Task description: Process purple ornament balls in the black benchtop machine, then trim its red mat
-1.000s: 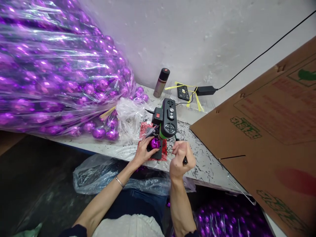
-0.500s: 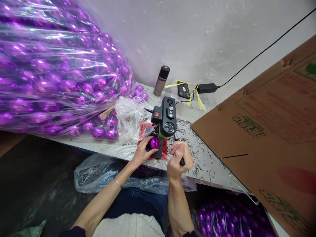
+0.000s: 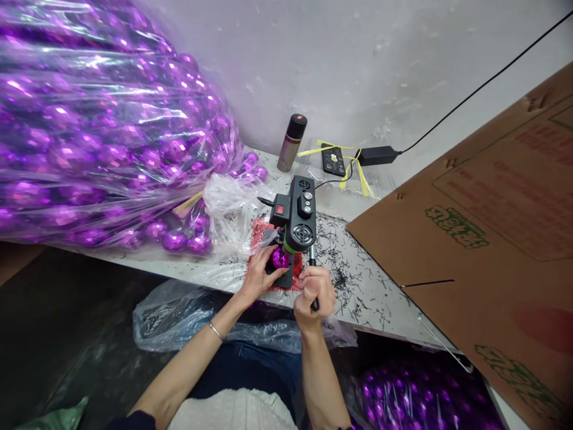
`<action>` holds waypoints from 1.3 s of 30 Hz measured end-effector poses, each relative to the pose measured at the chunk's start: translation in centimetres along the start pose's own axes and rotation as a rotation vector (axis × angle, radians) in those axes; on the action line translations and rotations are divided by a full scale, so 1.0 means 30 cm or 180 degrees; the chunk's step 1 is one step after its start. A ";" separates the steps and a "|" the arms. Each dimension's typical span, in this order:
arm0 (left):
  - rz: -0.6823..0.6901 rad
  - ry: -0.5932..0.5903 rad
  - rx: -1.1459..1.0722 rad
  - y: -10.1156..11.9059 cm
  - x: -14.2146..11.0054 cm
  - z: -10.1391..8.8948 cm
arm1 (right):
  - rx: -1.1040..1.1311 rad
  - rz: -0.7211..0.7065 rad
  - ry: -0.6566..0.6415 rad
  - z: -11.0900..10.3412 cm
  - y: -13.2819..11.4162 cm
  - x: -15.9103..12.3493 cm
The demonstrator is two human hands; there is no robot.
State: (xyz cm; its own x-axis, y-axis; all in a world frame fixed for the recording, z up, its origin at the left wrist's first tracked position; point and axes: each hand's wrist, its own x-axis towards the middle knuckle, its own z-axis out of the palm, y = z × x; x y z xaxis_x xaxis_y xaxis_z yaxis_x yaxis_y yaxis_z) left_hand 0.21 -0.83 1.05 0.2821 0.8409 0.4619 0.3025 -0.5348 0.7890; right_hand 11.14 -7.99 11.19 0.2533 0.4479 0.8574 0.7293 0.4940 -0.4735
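Observation:
A small black bench press [image 3: 303,209] with a red switch and a green band stands on the table. Under its head sits a shiny purple bauble [image 3: 280,258], above the dark base plate [image 3: 283,278]. My left hand [image 3: 259,272] grips this ball between thumb and fingers, steadying it from the left. My right hand [image 3: 316,295] is wrapped round the press's black-gripped lever [image 3: 312,261], whose lower end sticks out below the fist. A red sheet [image 3: 297,273] lies beneath the base.
A large clear bag of purple baubles [image 3: 102,137] fills the left. Behind the press are a spray can [image 3: 292,143], a phone [image 3: 333,159] and a black power adapter [image 3: 378,156]. A cardboard box [image 3: 474,239] leans in from the right. Black scraps [image 3: 344,278] litter the table.
My right hand has shifted left and slightly down with the lever, closer to the press. More of the lever's metal rod shows. My left hand still holds the bauble in the same spot.

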 end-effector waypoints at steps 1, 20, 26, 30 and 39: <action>0.0003 0.0018 -0.0005 0.000 0.000 0.001 | -0.0012 -0.0050 -0.0013 0.002 0.008 -0.009; 0.0018 0.0086 0.0143 0.000 0.002 0.005 | -0.0220 -0.0452 0.0119 0.051 0.107 -0.127; 0.0017 0.0063 0.0095 0.000 0.000 -0.001 | -0.0115 -0.0363 0.0002 0.021 0.065 -0.062; -0.0064 0.0026 0.0050 -0.005 0.001 0.003 | -0.0069 -0.0005 0.0015 0.000 -0.010 0.052; 0.0544 -0.0307 0.0157 0.057 -0.146 -0.121 | 0.0141 0.0138 0.0079 -0.005 -0.046 0.093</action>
State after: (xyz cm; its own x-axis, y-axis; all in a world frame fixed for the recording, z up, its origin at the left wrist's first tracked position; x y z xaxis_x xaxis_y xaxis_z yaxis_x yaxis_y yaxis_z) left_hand -3.83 -5.13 1.84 0.4182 0.7270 0.5446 0.2863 -0.6745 0.6805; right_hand 10.94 -7.55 14.28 0.3002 0.4513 0.8404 0.6884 0.5073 -0.5183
